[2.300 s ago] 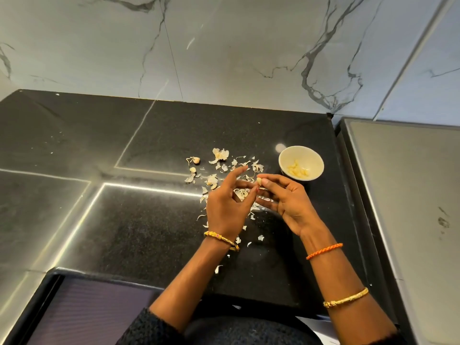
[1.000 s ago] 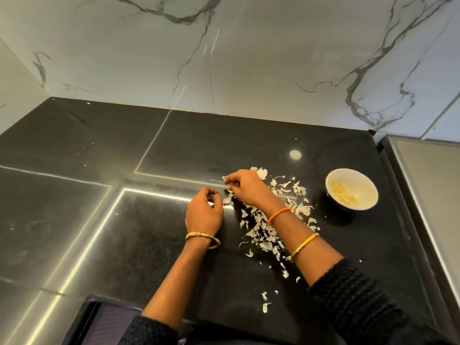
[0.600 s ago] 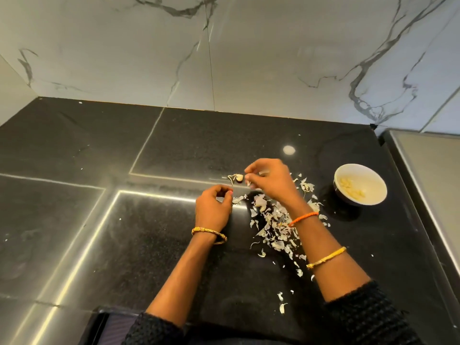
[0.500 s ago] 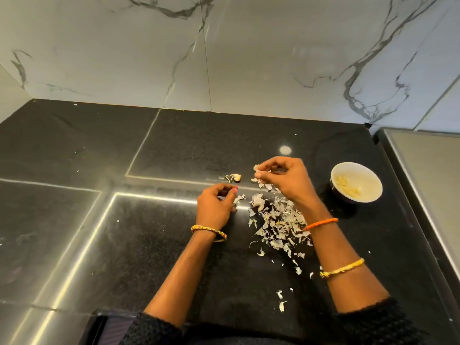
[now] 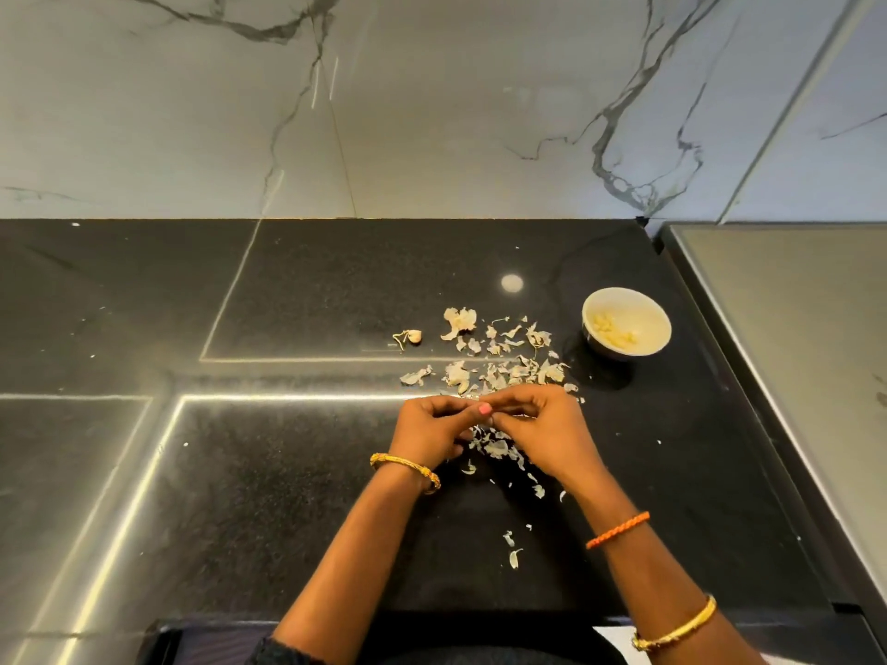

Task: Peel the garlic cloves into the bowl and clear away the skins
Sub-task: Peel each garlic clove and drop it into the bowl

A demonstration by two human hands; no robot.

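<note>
We have our left hand (image 5: 428, 433) and right hand (image 5: 540, 427) curled together, fingertips pinching what we judge is a garlic clove, hidden between them over the skins (image 5: 499, 364). If it slips, it could drop among them, short of the bowl (image 5: 626, 323).

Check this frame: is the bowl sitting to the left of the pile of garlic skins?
No. The bowl stands on the counter to the right of the garlic skins, near the counter's right edge.
</note>
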